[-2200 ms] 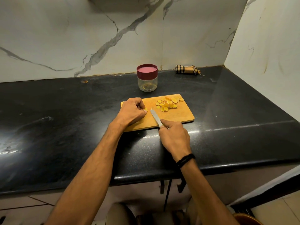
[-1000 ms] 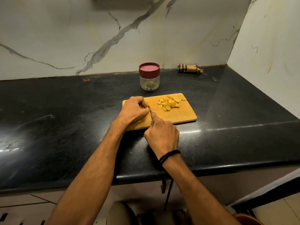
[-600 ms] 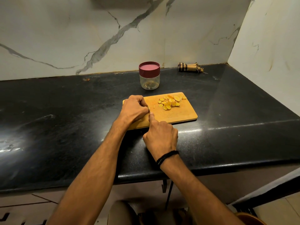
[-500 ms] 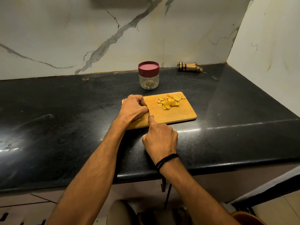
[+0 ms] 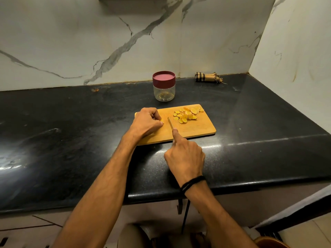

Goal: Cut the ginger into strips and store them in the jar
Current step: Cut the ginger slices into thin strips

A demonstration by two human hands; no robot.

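Nearest, the right hand (image 5: 184, 156) has its fingers curled round the handle of a knife (image 5: 170, 123). The handle is hidden in the fist, and the index finger is stretched along the back of the blade. The blade points away over the wooden cutting board (image 5: 197, 128), with a gap between it and the left fingertips.

Just left of the blade, the left hand (image 5: 146, 123) rests on the board with its fingers bunched and curled. The tips pinch a small ginger piece (image 5: 162, 122), of which only a yellow sliver shows.

That nub is likely light, firm and fibrous, and damp on its cut faces, so it may skid or roll under the edge. It would be best pinned flat side down, gripped at the end away from the blade with the fingertips tucked back.

Beyond the knife tip lie the ginger slices (image 5: 186, 114) in a loose heap. They are thin, light coins that should stack for cutting into strips but scatter easily, so they are better gathered by pinching or scooping.

Past the board's far edge stands the clear jar (image 5: 163, 93) with its maroon lid (image 5: 163, 78) on. It probably needs one hand on the body while the other twists the lid.

A rolled checked cloth (image 5: 207, 77) lies by the wall.
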